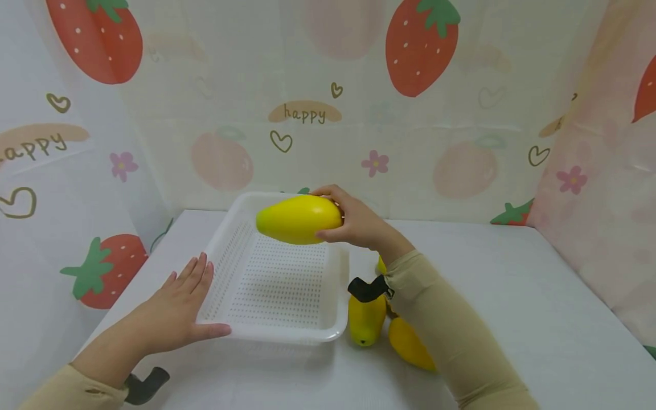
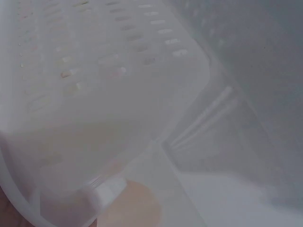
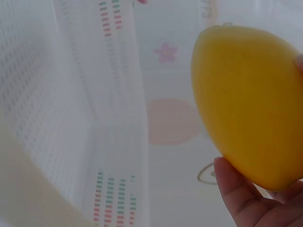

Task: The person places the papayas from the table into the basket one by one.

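Yellow fruit [image 1: 294,221], probably light, firm, slippery; best held by broad end, right hand [image 1: 359,221] gripping there; left hand [image 1: 170,312] straight-fingered against basket [image 1: 287,334].

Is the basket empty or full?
Empty, as far as I can see: the basket has a bare, holey floor. The fruit in the right hand hides part of it.

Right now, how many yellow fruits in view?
At least 3: large fruit in right hand above the white basket; greenish-yellow fruit beside basket; orange-yellow fruit partly behind right sleeve. Yellow sliver behind the wrist may be another.
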Demonstrator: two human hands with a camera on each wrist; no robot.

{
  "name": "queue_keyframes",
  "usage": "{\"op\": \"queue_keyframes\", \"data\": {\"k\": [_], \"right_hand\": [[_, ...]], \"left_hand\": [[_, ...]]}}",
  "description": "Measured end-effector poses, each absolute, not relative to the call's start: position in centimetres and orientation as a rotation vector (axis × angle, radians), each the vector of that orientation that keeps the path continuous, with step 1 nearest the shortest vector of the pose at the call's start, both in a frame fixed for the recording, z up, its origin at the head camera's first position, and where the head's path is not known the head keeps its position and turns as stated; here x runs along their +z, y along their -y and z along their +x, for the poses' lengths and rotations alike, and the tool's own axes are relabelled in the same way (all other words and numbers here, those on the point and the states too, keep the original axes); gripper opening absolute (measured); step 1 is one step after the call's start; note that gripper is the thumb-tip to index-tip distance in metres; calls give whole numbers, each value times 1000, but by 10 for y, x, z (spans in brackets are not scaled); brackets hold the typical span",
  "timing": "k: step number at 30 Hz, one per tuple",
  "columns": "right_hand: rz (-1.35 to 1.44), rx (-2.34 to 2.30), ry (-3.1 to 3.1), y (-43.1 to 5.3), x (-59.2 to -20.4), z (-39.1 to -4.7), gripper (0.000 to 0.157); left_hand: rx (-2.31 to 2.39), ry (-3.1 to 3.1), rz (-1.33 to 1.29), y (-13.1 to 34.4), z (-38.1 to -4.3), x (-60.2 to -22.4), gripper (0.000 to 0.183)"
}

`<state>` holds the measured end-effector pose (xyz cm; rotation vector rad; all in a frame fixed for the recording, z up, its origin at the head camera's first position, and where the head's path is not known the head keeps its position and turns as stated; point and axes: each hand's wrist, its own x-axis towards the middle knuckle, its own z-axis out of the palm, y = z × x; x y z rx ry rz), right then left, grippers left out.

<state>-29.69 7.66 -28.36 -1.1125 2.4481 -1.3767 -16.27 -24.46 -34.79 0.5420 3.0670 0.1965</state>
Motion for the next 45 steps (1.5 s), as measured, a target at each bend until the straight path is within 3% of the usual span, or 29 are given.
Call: {"op": "queue_keyframes", "data": {"k": [20, 45], "right_hand": [[-1190, -1172, -2433, -19, -300, -301, 62], [-1212, -815, -2404, 11, -326, -300, 55]], "left_hand": [[207, -3031, 511, 247, -164, -347, 123], [202, -3032, 501, 246, -164, -349, 123]]}}
